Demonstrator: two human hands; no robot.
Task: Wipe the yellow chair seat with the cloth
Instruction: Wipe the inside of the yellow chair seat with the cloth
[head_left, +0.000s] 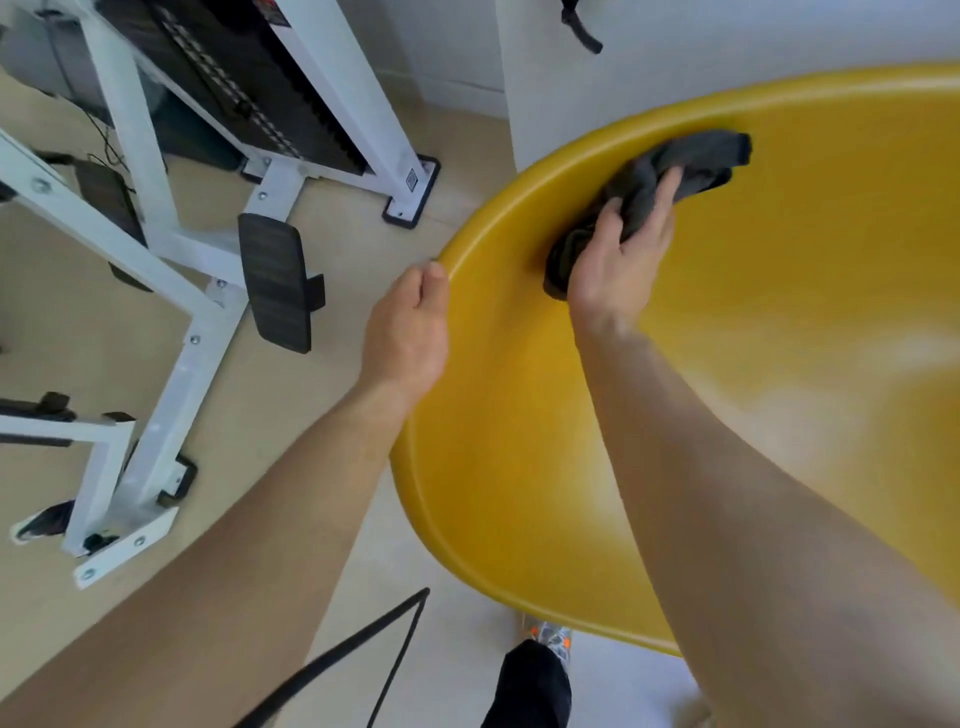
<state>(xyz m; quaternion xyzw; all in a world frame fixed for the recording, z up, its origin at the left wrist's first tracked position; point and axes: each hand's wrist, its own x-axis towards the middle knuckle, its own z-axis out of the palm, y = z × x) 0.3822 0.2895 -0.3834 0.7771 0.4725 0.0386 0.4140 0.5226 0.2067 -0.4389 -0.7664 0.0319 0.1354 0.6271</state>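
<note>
The yellow moulded plastic chair seat (779, 312) fills the right. On it, near its far left rim, lies the crumpled dark grey cloth (691, 161), under the right grip (618, 254). The left grip (408, 332) holds that rim, nearer. Left of the seat, a white metal exercise frame (171, 374) stands on the floor (337, 218).

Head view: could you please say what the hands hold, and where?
The right hand grips the bunched dark grey cloth mid-length; the left hand, the rim of the yellow plastic chair seat.
</note>
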